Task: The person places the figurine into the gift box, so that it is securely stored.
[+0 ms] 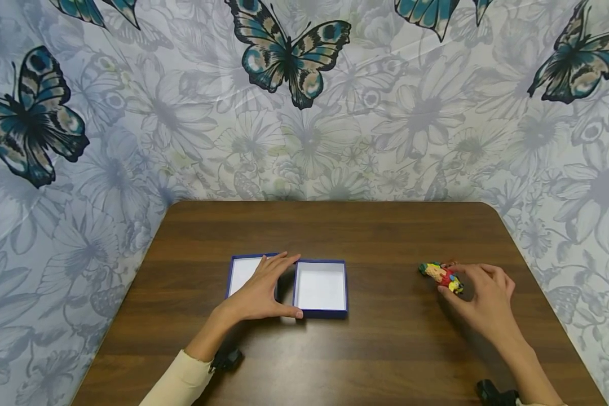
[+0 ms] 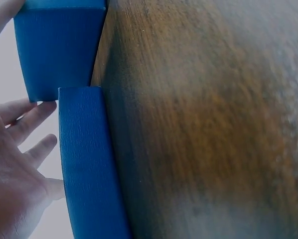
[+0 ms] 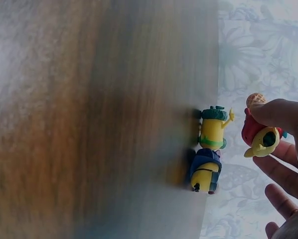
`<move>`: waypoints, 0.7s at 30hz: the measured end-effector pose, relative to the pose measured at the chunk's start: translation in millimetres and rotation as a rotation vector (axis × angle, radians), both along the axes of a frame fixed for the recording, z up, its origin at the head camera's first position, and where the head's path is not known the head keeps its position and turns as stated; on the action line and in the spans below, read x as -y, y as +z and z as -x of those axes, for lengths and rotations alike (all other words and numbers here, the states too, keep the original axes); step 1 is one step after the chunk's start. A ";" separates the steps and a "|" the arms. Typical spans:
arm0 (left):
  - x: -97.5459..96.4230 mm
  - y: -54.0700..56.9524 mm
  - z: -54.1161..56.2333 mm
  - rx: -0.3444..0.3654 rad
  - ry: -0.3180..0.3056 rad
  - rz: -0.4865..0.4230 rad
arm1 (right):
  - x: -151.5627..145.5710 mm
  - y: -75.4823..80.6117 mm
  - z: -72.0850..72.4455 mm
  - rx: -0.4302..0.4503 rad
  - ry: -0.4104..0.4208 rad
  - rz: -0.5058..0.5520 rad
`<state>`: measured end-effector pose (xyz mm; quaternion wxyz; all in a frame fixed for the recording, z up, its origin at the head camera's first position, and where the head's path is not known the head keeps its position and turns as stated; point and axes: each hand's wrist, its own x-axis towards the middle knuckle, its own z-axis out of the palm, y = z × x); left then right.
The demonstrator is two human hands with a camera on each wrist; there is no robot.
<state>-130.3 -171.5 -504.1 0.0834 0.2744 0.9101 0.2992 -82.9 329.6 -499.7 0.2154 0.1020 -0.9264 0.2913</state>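
My left hand spans the left side of an open blue box with a white inside, thumb at its near corner and fingertips at its far corner. Under that hand, partly hidden, lies a shallower blue piece, white inside, like a lid. In the right wrist view, my right hand pinches a small red-and-yellow toy figure with a waffle-patterned part on top. Beside it, a yellow figure with green trim and a yellow-and-blue figure lie on their sides.
The brown wooden table has rounded far corners. Behind it hangs a pale floral cloth printted with large teal butterflies. Dark wrist cameras sit under both wrists.
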 end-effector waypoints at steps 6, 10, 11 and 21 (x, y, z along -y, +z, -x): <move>0.5 -0.9 -0.3 0.019 0.006 -0.014 | 1.6 0.0 1.7 -0.010 -0.001 -0.016; 1.0 -1.9 -0.6 0.020 0.005 -0.014 | 3.2 1.4 1.4 -0.006 0.003 -0.014; 0.9 -2.1 -0.6 0.023 0.005 -0.013 | 3.8 2.4 1.1 -0.002 0.008 -0.013; 0.1 -3.3 -0.8 0.034 -0.002 -0.027 | 9.8 7.1 -0.7 0.110 0.011 -0.010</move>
